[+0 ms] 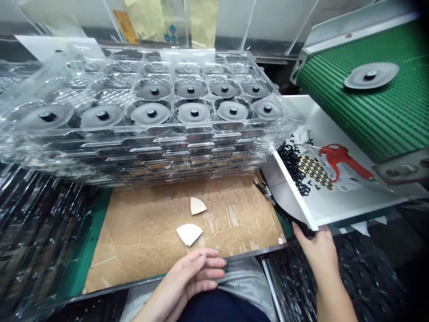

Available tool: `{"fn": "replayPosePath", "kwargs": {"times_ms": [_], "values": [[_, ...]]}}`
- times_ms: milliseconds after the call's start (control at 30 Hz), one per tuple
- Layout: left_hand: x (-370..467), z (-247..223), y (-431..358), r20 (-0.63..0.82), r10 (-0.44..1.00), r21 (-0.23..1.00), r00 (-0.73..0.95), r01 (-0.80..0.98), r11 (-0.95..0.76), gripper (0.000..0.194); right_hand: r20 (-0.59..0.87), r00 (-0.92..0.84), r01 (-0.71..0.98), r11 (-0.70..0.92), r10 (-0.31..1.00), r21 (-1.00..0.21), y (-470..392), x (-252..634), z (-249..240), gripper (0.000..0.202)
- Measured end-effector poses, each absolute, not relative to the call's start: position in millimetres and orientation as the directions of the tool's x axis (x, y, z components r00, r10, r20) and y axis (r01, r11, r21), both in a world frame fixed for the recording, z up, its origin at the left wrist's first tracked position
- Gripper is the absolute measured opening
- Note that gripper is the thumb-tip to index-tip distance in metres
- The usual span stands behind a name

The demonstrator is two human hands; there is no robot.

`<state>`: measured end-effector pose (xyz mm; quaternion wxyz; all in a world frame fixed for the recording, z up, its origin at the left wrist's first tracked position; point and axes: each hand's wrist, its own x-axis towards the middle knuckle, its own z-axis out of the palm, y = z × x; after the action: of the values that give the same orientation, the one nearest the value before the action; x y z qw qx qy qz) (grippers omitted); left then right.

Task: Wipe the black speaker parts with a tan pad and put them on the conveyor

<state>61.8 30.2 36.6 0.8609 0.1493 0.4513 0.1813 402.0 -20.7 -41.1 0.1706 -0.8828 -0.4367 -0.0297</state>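
My left hand (197, 273) is open at the front edge of the bench, its fingers stretched to the right and nothing in them. Just beyond it, two pale wedge-shaped pieces (189, 234) lie on the brown cardboard sheet (144, 237). My right hand (320, 250) is at the near corner of the white tray (348, 208), thumb left of the corner and fingers on the other side, partly hidden. A grey curved surface (290, 201), perhaps a disc, shows beside the tray wall, close to my right thumb.
Stacked clear plastic trays (187, 134) hold grey discs with black hubs (194, 112). Inside the white tray lie a red air gun (348, 161), small black parts (291, 163) and a yellow label sheet (315, 172). One disc (382, 74) lies on the green conveyor belt (368, 112).
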Motion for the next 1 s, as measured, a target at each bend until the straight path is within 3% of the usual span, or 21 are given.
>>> {"fn": "replayPosePath", "kwargs": {"times_ms": [333,533,633,733,800,933,1000], "values": [[54,32,30,-0.715,0.462,0.431,0.524,-0.189,0.882,0.028,0.194,0.573,0.814,-0.525,0.796,-0.249,-25,396,-35,0.080],[48,30,31,-0.708,0.471,0.429,0.526,-0.210,0.879,0.029,0.178,0.519,0.853,-0.494,0.836,-0.168,-47,399,-25,0.090],[45,24,29,-0.714,0.466,0.411,0.522,-0.226,0.883,0.029,0.106,0.456,0.886,-0.440,0.884,-0.143,-68,407,-10,0.082],[39,13,31,-0.704,0.466,0.396,0.537,-0.247,0.884,0.030,-0.015,0.313,0.928,-0.309,0.950,-0.207,-72,406,29,0.061],[30,5,37,-0.689,0.482,0.387,0.541,-0.288,0.876,0.033,-0.002,0.170,0.962,-0.166,0.986,-0.216,-53,398,73,0.052],[-4,-5,54,-0.678,0.595,0.367,0.432,-0.502,0.783,0.036,0.206,-0.144,0.987,0.157,0.968,-0.044,41,380,172,0.045],[-27,-9,60,-0.676,0.655,0.352,0.339,-0.633,0.690,0.035,0.302,-0.130,0.987,0.095,0.945,0.128,101,378,205,0.045]]}}
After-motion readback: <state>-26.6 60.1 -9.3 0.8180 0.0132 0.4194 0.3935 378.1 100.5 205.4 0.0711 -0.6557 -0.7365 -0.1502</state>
